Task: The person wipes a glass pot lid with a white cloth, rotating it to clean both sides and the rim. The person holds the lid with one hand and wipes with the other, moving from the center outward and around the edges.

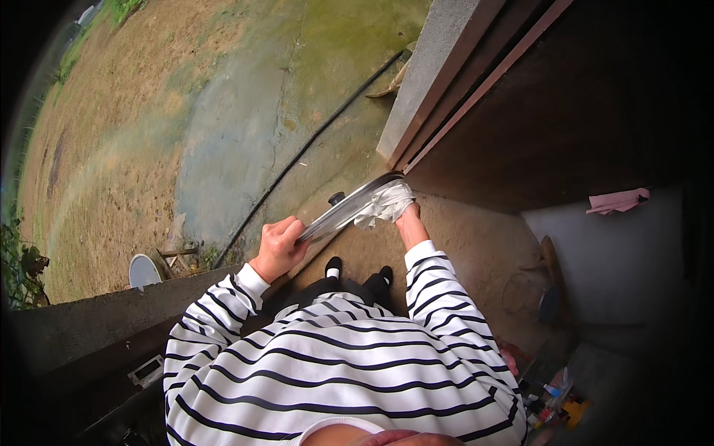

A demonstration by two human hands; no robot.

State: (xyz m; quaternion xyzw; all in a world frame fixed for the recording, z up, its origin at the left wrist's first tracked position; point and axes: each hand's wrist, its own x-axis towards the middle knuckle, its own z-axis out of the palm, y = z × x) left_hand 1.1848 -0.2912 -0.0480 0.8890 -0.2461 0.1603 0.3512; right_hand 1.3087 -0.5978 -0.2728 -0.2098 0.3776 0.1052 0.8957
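A round metal pot lid (352, 202) is held out in front of my body, tilted nearly edge-on to my view. Its black knob (336, 198) points away from me, toward the yard. My left hand (283, 245) grips the near left part of the rim. Against the side of the lid facing me is a crumpled white cloth (389, 204), pressed there by my right hand (410, 217). The cloth hides most of the right fingers.
Beside me stands a doorway with a concrete edge (424, 83) and a dark door panel (530, 122). A black hose (312, 142) crosses the ground outside. A pink cloth (618, 200) hangs at the right. Several small items, including a yellow one (574, 411), lie at lower right.
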